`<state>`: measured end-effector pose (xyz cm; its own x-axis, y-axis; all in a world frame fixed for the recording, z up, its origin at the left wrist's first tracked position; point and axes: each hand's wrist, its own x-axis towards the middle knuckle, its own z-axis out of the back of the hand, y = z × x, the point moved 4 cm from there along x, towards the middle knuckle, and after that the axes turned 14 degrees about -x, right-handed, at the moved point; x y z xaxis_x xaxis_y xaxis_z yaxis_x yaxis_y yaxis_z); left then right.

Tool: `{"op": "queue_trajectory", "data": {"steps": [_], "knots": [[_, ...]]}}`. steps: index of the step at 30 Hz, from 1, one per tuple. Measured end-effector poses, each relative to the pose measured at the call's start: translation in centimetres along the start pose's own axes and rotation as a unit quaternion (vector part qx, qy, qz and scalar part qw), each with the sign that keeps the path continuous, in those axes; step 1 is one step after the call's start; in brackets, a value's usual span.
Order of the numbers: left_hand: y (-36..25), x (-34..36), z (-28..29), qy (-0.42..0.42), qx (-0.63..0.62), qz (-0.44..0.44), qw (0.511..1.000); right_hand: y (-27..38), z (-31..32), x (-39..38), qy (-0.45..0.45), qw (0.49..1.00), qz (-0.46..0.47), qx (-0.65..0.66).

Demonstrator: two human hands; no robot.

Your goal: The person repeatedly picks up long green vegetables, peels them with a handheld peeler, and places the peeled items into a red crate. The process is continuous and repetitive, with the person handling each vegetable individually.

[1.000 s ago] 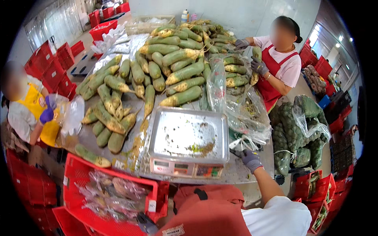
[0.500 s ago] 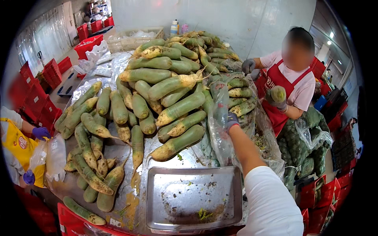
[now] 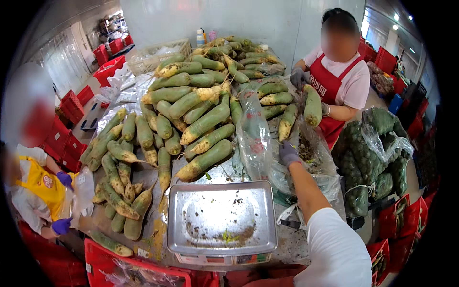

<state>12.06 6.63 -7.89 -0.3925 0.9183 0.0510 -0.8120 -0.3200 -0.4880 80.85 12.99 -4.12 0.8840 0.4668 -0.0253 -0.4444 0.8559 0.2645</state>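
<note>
My right hand, in a grey-purple glove, reaches out over the right part of the table. Its fingers close at the pale, soiled tip of a green radish, which points toward me. Beside that radish lie several more green radishes. Crumpled clear plastic runs to the left of my forearm, with more of it under my wrist. A shallow metal tray, holding bits of leaf and soil, sits in front of me on a scale-like base. My left hand is out of the picture.
A big heap of green radishes covers the table's middle and left. Across at the right, a co-worker in a red apron holds a radish. Another person in a yellow apron stands left. Filled net bags and red crates stand right.
My right hand has come nearer, and the radish at it now points toward me. The co-worker's radish is now held lengthwise. The whole view has shifted, and the tray's base now shows.
</note>
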Motion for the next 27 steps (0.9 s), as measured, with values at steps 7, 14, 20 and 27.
{"op": "queue_trajectory", "data": {"steps": [7,14,20,27], "knots": [[9.5,-1.8,1.6,-0.002,-0.013,0.017,1.0,-7.9,2.8,-11.5,-0.134,0.978,0.098,0.127],[11.0,-3.4,2.7,-0.003,0.031,0.103,0.994,-6.0,6.0,-9.2,-0.081,0.93,0.123,0.338],[9.8,-3.8,3.4,-0.016,-0.012,0.118,0.993,1.5,18.6,-4.3,-0.237,0.873,0.314,0.288],[8.6,-4.1,5.1,-0.018,-0.007,0.144,0.989,16.2,24.1,-15.6,0.179,0.718,0.28,0.611]]}}
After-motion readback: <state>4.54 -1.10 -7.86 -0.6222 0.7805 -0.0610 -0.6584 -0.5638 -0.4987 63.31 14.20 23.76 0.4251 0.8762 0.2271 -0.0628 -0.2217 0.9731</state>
